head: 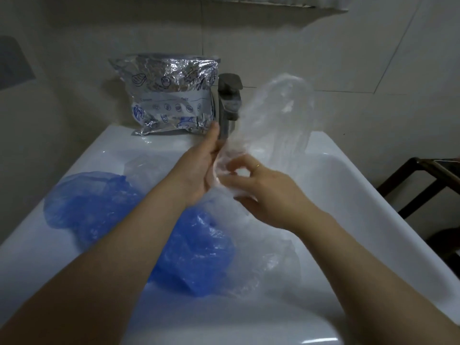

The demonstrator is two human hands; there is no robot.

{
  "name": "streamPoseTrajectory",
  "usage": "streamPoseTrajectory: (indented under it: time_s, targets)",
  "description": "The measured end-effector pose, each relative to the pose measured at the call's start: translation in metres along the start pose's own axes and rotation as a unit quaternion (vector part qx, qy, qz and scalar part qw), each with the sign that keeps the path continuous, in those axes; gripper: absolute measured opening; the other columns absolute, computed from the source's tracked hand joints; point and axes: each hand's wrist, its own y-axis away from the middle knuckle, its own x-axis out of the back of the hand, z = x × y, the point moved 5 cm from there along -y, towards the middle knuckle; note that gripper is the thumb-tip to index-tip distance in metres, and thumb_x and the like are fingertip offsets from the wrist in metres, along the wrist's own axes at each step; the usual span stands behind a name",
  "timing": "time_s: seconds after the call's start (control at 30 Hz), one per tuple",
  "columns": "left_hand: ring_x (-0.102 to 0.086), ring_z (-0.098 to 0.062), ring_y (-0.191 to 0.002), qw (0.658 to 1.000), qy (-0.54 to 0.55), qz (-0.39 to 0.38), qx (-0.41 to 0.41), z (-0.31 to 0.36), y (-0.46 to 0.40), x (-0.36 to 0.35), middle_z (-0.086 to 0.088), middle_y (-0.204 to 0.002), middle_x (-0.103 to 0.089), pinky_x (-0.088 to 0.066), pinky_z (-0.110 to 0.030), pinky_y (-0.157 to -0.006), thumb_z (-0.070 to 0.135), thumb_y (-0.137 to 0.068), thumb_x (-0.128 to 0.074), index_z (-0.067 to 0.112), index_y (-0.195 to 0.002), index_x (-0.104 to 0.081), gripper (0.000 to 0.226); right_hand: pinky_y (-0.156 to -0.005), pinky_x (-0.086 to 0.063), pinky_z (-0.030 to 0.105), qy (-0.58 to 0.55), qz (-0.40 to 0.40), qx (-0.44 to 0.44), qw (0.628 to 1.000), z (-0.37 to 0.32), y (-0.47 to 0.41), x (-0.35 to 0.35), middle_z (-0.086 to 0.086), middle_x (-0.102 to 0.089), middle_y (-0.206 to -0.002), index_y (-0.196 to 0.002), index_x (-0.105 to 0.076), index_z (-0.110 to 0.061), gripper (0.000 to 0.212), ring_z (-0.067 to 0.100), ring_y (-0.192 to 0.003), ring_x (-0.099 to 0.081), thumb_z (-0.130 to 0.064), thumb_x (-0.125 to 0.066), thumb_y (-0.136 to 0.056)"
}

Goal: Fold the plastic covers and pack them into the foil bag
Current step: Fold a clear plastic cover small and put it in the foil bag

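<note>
Both hands meet over the white sink (pixel 373 195), gripping a clear cover (pixel 278 113) at its gathered lower end: the left hand (pixel 199 168) with fingers wrapped in the film, the right hand (pixel 263 188) pinching it. The cover rises up and right of the grip, brushing past the tap (pixel 229 103). The foil bag (pixel 171 95) stands beyond and left, at the sink's back edge. Blue covers (pixel 89 202) lie below-left on the rim, under the left forearm.
</note>
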Motion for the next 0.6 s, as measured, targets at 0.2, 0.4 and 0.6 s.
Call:
streamPoseTrajectory:
  time_s: [0.2, 0.4, 0.6]
  targets:
    - [-0.063, -0.011, -0.073, 0.967, -0.240, 0.078, -0.040, -0.007, 0.001, 0.006, -0.001, -0.082, -0.069, -0.051, -0.024, -0.077, 0.014, -0.089, -0.059, 0.014, -0.088, -0.065, 0.006, -0.080, -0.048, 0.036, 0.061, -0.182, -0.042, 0.981, -0.001, 0.002, -0.024, 0.001, -0.029, -0.149, -0.138, -0.043, -0.035, 0.045, 0.025, -0.107, -0.056, -0.038, -0.051, -0.093]
    - [-0.065, -0.015, -0.061, 0.983, 0.055, 0.177, -0.007, -0.001, -0.005, 0.028, 0.000, -0.064, -0.070, -0.049, -0.023, -0.059, 0.015, -0.091, -0.049, 0.015, -0.075, -0.064, 0.021, -0.079, -0.041, 0.014, -0.183, 0.030, -0.171, 0.968, 0.013, 0.002, -0.002, 0.003, -0.062, -0.107, -0.102, -0.070, -0.015, 0.029, 0.017, -0.092, -0.059, -0.034, -0.050, -0.093]
    - [-0.063, -0.024, -0.083, 0.988, 0.004, 0.151, 0.007, 0.001, 0.000, 0.026, -0.006, -0.087, -0.068, -0.046, -0.039, -0.086, 0.030, -0.094, -0.047, 0.014, -0.089, -0.068, 0.027, -0.094, -0.041, 0.029, -0.386, 0.223, -0.479, 0.757, 0.048, 0.026, 0.005, -0.004, -0.040, -0.135, -0.131, -0.040, -0.026, 0.055, 0.015, -0.117, -0.045, -0.029, -0.069, -0.083]
